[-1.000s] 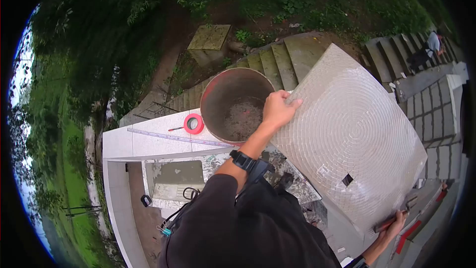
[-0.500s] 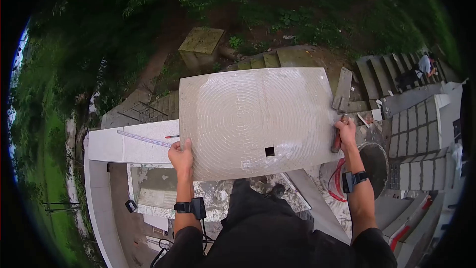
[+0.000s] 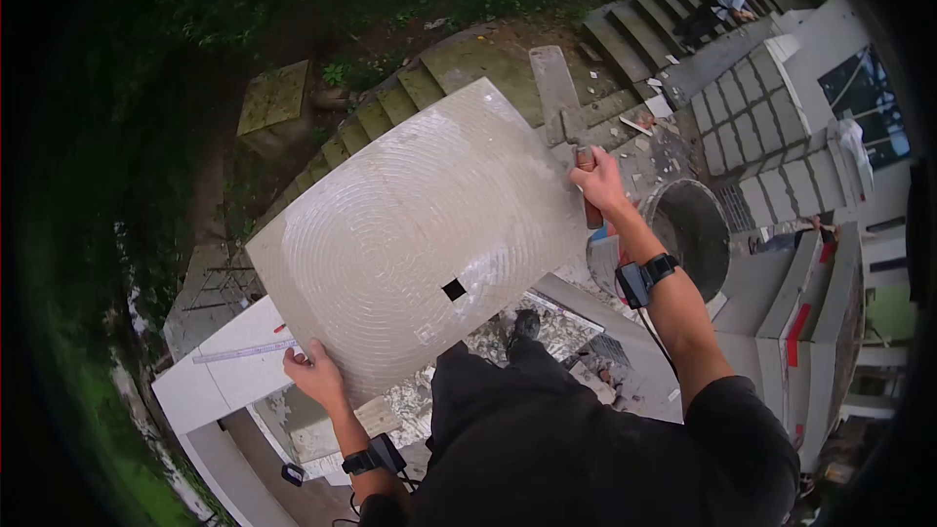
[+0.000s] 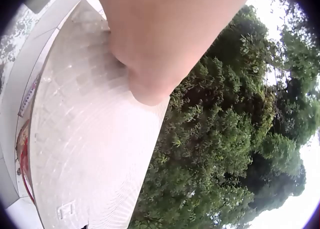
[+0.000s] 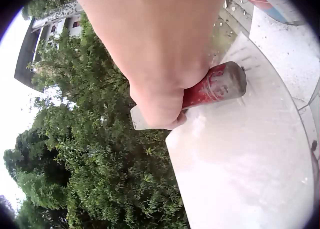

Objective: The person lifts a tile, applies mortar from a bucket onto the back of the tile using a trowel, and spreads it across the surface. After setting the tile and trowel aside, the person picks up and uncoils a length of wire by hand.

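Head view: the left hand (image 3: 314, 376) grips the near lower corner of a large square grey tile with concentric combed rings (image 3: 420, 234), fingers curled under its edge. The right hand (image 3: 597, 182) is wrapped round a red-handled trowel (image 3: 586, 190) and pressed to the tile's far edge, probably clamping both together. The tile is held in the air, tilted, above a white tiled ledge (image 3: 210, 371) bearing a long ruler (image 3: 239, 351). A round mortar bucket (image 3: 691, 232) stands beyond the right wrist.

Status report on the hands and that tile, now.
Left hand grips the tile at its near corner. Right hand holds the far edge plus a red-handled trowel. Tile held up tilted; nothing blocking.
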Demonstrator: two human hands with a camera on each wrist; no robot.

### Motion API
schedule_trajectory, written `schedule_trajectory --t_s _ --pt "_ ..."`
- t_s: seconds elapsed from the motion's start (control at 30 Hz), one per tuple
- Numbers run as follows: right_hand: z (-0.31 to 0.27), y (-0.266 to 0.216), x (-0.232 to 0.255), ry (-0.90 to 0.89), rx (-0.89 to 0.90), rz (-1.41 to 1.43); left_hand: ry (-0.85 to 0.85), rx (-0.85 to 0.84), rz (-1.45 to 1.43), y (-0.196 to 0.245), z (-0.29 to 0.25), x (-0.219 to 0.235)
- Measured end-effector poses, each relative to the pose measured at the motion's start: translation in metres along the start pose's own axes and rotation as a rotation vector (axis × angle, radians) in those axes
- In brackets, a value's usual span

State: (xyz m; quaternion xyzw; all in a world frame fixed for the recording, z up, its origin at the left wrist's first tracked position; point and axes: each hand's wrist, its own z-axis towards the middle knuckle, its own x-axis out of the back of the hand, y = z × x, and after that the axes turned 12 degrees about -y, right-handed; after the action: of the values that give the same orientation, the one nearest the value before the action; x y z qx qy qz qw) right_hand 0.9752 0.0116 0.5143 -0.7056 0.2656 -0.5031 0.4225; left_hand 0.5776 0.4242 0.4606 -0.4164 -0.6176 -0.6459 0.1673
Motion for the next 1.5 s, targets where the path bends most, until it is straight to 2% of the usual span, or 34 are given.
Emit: schedule_trajectory --t_s 0.03,0.07,0.13,0.17,0.23,0.3,0.33,0.4,0.43,0.5,0.53,0.57,0.6,0.67,0.7,0.77,0.9,0.97,1.03,1.1,1.17,1.23,1.27,1.33,1.5 --pt "-0.01 0.0 0.017 0.035 0.097 -0.05 0.04 -0.144 0.21 -0.007 0.005 -0.003" --pt "-0.028 -0.014 0.046 0.11 0.063 -0.065 0.038 -0.165 0.294 0.017 0.001 0.0" --pt "-0.078 -0.065 0.102 -0.033 -0.181 0.083 -0.048 -0.316 0.278 0.062 -0.005 -0.016" --pt "-0.099 -0.067 0.134 0.003 -0.183 -0.048 -0.075 -0.404 0.271 0.079 -0.009 -0.028" --pt "-0.14 -0.068 0.189 0.056 -0.225 -0.052 -0.171 -0.505 0.294 0.107 -0.008 -0.061" --pt "-0.181 -0.05 0.242 0.027 -0.206 -0.412 -0.221 -0.663 0.31 0.139 -0.017 -0.088" --pt "-0.199 -0.045 0.263 0.036 -0.214 -0.406 -0.227 -0.675 0.313 0.143 -0.017 -0.1" --pt "-0.22 -0.035 0.293 -0.156 -0.278 -0.894 -0.195 -0.643 0.434 0.144 -0.008 -0.129" --pt "-0.22 -0.022 0.299 -0.161 -0.283 -0.886 -0.198 -0.646 0.443 0.142 -0.01 -0.14" --pt "-0.216 0.015 0.305 -0.335 -0.413 -1.328 -0.007 -0.659 0.649 0.137 -0.016 -0.156" --pt "-0.206 0.047 0.307 -0.405 -0.442 -1.391 -0.014 -0.664 0.655 0.14 -0.017 -0.16" --pt "-0.196 0.08 0.305 -0.426 -0.387 -1.451 -0.018 -0.643 0.643 0.142 -0.018 -0.158" --pt "-0.179 0.088 0.298 -0.552 -0.372 -1.466 -0.02 -0.613 0.634 0.143 -0.019 -0.157" --pt "-0.147 0.156 0.283 -0.643 -0.272 -1.481 -0.002 -0.627 0.657 0.14 -0.015 -0.162" --pt "-0.132 0.175 0.269 -0.661 -0.261 -1.473 0.008 -0.661 0.677 0.138 -0.014 -0.162" --pt "-0.112 0.198 0.245 -0.792 -0.384 -1.229 -0.005 -0.673 0.693 0.139 -0.017 -0.16" --pt "-0.113 0.2 0.251 -0.837 -0.481 -1.044 0.007 -0.692 0.716 0.145 -0.02 -0.161" --pt "-0.123 0.207 0.257 -0.733 -0.597 -0.862 0.019 -0.694 0.732 0.146 -0.019 -0.162" --pt "-0.124 0.23 0.238 -0.695 -0.577 -0.827 0.021 -0.707 0.743 0.146 -0.019 -0.164" --pt "-0.115 0.245 0.217 -0.66 -0.66 -0.605 0.014 -0.689 0.776 0.148 -0.021 -0.162" --pt "-0.113 0.238 0.214 -0.643 -0.654 -0.558 0.023 -0.704 0.77 0.146 -0.018 -0.16" --pt "-0.121 0.228 0.231 -0.647 -0.794 -0.38 0.012 -0.719 0.754 0.145 -0.02 -0.164" --pt "-0.126 0.222 0.236 -0.645 -0.795 -0.378 0.01 -0.715 0.757 0.144 -0.019 -0.165" --pt "-0.133 0.212 0.238 -0.524 -0.77 -0.212 0.022 -0.719 0.761 0.144 -0.021 -0.163" --pt "-0.124 0.23 0.22 -0.504 -0.81 -0.065 0.003 -0.685 0.782 0.144 -0.02 -0.162"
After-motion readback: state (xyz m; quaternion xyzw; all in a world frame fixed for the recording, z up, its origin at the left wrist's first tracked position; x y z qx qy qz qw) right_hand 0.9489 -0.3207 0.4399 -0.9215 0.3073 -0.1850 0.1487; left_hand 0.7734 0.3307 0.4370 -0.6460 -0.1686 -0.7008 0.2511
